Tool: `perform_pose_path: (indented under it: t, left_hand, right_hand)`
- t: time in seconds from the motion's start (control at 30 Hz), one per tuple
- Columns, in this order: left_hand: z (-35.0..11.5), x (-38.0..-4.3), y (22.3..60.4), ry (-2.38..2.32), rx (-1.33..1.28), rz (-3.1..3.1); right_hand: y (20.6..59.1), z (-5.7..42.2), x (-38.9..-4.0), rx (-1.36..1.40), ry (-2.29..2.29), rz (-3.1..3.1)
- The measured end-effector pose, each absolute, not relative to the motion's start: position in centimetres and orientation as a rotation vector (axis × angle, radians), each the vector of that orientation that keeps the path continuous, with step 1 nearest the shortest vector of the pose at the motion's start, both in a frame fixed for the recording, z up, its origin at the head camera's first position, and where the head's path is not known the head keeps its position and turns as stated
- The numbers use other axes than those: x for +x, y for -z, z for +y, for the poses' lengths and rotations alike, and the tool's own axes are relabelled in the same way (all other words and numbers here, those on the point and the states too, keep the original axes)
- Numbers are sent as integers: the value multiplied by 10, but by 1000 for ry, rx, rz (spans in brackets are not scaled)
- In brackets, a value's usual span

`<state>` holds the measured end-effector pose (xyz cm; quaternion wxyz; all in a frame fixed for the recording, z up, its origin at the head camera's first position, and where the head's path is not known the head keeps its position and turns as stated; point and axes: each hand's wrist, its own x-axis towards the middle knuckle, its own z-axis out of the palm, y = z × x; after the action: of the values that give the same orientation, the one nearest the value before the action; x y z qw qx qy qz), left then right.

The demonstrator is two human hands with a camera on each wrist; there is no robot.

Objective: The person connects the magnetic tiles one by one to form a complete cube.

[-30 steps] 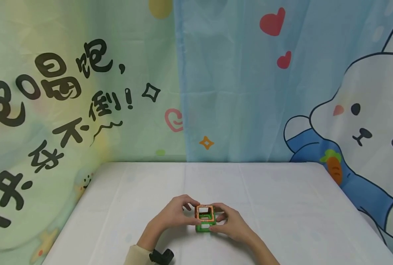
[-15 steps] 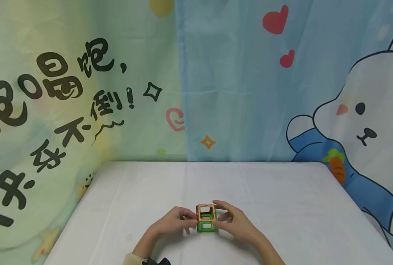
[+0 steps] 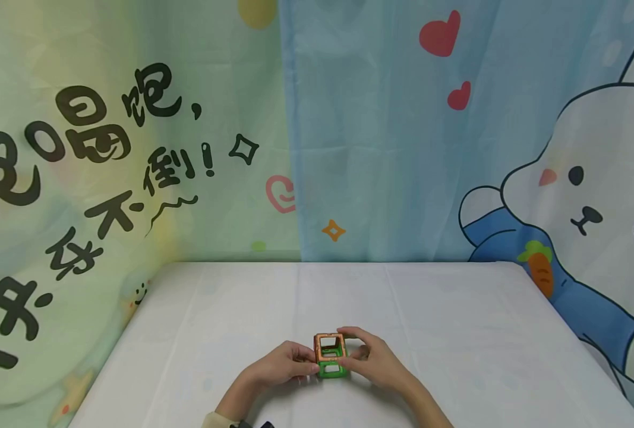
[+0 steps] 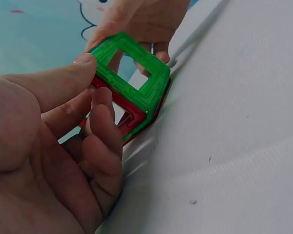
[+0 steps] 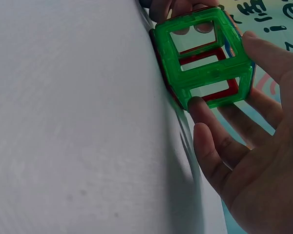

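Note:
A cube of magnetic building tiles (image 3: 331, 375) sits at the near middle of the white table, orange frame on top and green frame towards me. My left hand (image 3: 274, 364) pinches its left side, the thumb at the near left edge; the left wrist view shows the fingers (image 4: 102, 119) against a red tile below the green one (image 4: 129, 93). On the right, my right hand (image 3: 378, 362) spans the cube, index finger at the far top corner and thumb at the near edge. Open green frames (image 5: 212, 73) face the right wrist camera, a fingertip at the lower corner.
The white-covered table (image 3: 429, 309) reaches back to a printed curtain (image 3: 370, 148) with lettering, hearts and a rabbit. A dark strap (image 3: 242, 424) shows at my left sleeve (image 3: 220, 419).
My left hand has come down from the cube's far top edge to its left side, its thumb now at the near left edge. My right hand keeps its grasp; the cube has hardly moved.

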<state>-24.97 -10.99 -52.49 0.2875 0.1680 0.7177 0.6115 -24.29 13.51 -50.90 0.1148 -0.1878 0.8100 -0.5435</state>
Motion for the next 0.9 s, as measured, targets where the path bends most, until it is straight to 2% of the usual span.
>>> perform_pose_path:
  t: [0.9]
  left_hand:
    - [-112,-256,532,-1657,452,1961]
  right_hand:
    - [508,134,-244,-535,1582,2370]
